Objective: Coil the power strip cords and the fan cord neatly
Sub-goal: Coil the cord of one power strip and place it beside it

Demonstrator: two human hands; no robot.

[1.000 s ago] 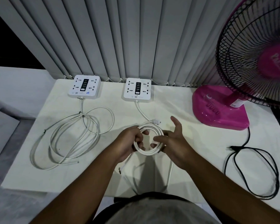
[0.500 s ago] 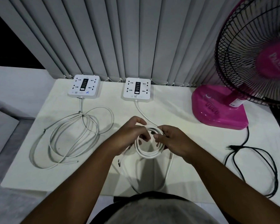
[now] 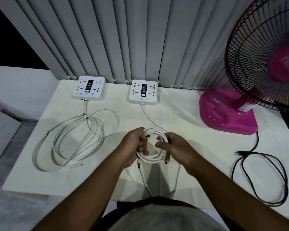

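Across the frame's lower two thirds, a cream-white rectangular tabletop (image 3: 187, 112), backed at top by grey vertical blinds (image 3: 123, 39). At right, a bright pink plastic table fan with black wire guard (image 3: 227, 112), its thin black cord (image 3: 264, 177) lying in a loose, uncoiled loop at lower right. At left, a white square power strip (image 3: 89, 88) trailing a slack, sprawling white cord (image 3: 77, 139), likewise untouched. At upper centre, a second white square power strip (image 3: 143, 93), its white cord gathered into a small round coil (image 3: 154, 147) lifted just above the table at centre frame. Left hand (image 3: 133, 145) clenched around the coil's left side; right hand (image 3: 175, 147) pinching the right side, fingertips (image 3: 158, 145) inside the ring. Beneath the coil, a small plug (image 3: 166, 158) dangling, with a last hanging bight dropping toward the frame's bottom edge. Likely best handled by keeping the left grip firm, feeding the remaining slack in same-sized turns without twisting, then tucking the plug end against the bundle.
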